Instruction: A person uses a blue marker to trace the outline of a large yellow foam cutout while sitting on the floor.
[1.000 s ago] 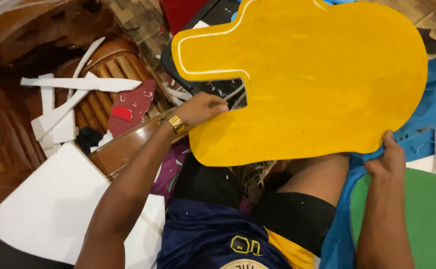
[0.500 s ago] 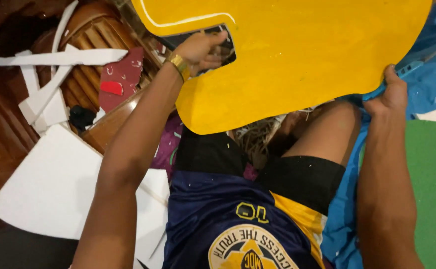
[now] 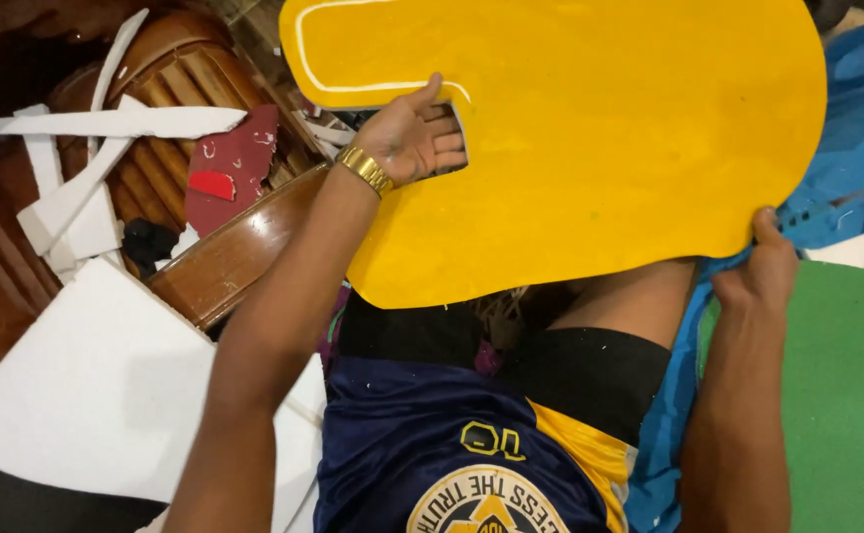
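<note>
- I hold a big yellow foam sheet (image 3: 600,148), cut with rounded edges and a deep notch, flat over my lap; it fills the upper middle of the view and hides most of what lies under it.
- My left hand (image 3: 414,136), with a gold watch (image 3: 366,170) at the wrist, sits in the notch on the sheet's left side, thumb on top and fingers curled round the cut edge, gripping it.
- My right hand (image 3: 763,271) pinches the sheet's lower right edge, thumb on top; the fingers are under the sheet, and they may also be catching the blue cloth (image 3: 852,148) there, I cannot tell.
- A thin white line (image 3: 353,44) runs along the sheet's upper left lobe.
- Left of the sheet stands a dark wooden chair (image 3: 220,252) with slatted back, littered with white foam strips (image 3: 106,123) and a dark red scrap (image 3: 235,168).
- Below and left of the sheet a large white foam board (image 3: 96,395) lies flat, partly under my left arm.
- Right of the sheet, the blue cloth spreads out, and below it lies a green sheet (image 3: 847,395).
- Under the sheet's lower edge my bare knee (image 3: 639,296) and black shorts (image 3: 590,370) show.
</note>
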